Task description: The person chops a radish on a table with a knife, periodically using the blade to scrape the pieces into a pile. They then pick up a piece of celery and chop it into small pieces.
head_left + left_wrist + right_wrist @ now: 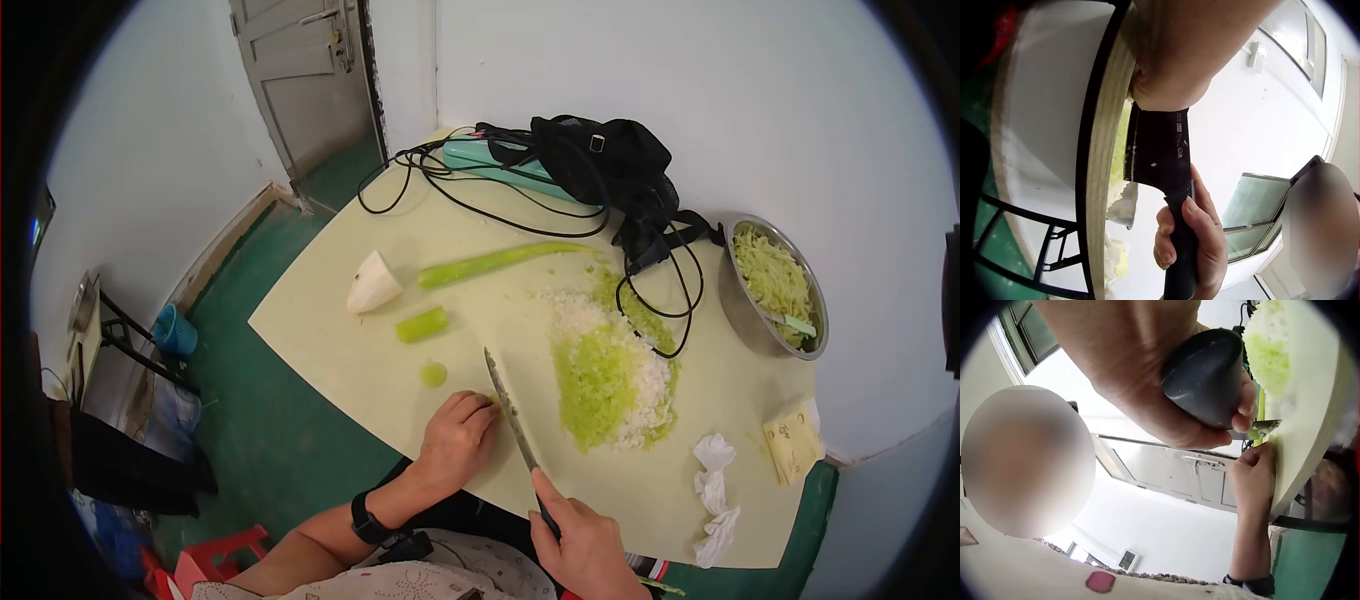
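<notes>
My right hand point(585, 550) grips the black handle of a kitchen knife point(513, 415), its broad dark blade point(1159, 147) standing edge down close over the table. Bits of chopped vegetable cling to the blade. Just left of it, my left hand point(458, 440) rests at the tabletop with curled fingers around a small green stalk piece, mostly hidden under the fingertips. Beyond that hand lie a round green slice point(433, 374), a short cut green stalk point(422, 324), a long peeled green stalk point(500, 264) and a white root chunk point(374, 284). Right of the knife spreads a heap of finely chopped green and white vegetable point(600, 385).
A steel bowl point(740, 315) of shredded green vegetable stands at the right edge of the table point(330, 300). Black straps and cables point(610, 165) lie over a teal case point(480, 155) at the back. Crumpled tissues point(712, 490) and a yellow packet point(793, 445) sit front right.
</notes>
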Demonstrator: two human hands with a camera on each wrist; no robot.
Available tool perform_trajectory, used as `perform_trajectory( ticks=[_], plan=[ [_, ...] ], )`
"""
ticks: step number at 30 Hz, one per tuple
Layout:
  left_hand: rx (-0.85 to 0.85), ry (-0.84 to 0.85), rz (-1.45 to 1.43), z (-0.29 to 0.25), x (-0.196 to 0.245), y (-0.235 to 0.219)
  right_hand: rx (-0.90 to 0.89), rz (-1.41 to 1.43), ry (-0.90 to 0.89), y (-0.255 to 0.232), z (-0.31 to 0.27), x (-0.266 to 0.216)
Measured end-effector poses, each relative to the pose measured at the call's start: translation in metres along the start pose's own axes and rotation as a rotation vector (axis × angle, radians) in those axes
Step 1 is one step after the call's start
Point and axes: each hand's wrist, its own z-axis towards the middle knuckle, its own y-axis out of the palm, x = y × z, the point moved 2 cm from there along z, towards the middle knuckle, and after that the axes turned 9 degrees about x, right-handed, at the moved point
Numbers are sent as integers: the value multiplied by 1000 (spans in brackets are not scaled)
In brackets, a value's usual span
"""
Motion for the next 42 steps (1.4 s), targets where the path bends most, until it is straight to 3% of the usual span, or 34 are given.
perform_trajectory(
  ticks=[11, 17, 20, 26, 29, 32, 35, 38, 42],
  plan=[
    [-29, -32, -17, 2, -2, 0, -99, -66, 21, 3, 4, -3],
    [26, -6, -59, 3, 0, 1, -138, 104, 286, 3, 21, 10],
    [24, -26, -83, 2, -2, 1, 33, 116, 38, 7, 4, 12],
    [-1, -63, -66, 4, -1, -1, -105, 27, 48, -1, 7, -1],
    [8, -42, -59, 4, -1, 0, -253, 4, 182, 0, 18, -1],
    [-3, -27, -65, 2, -1, 0, -145, 46, 144, 7, 26, 2],
    [-24, -23, -82, 3, 3, -5, -141, 182, 325, 7, 28, 13],
    [-64, -32, -72, 3, 8, -10, -117, 191, 353, -2, 25, 4],
    [-53, 10, -42, -4, 1, -4, -143, 95, 247, -7, 12, 2]
  ],
)
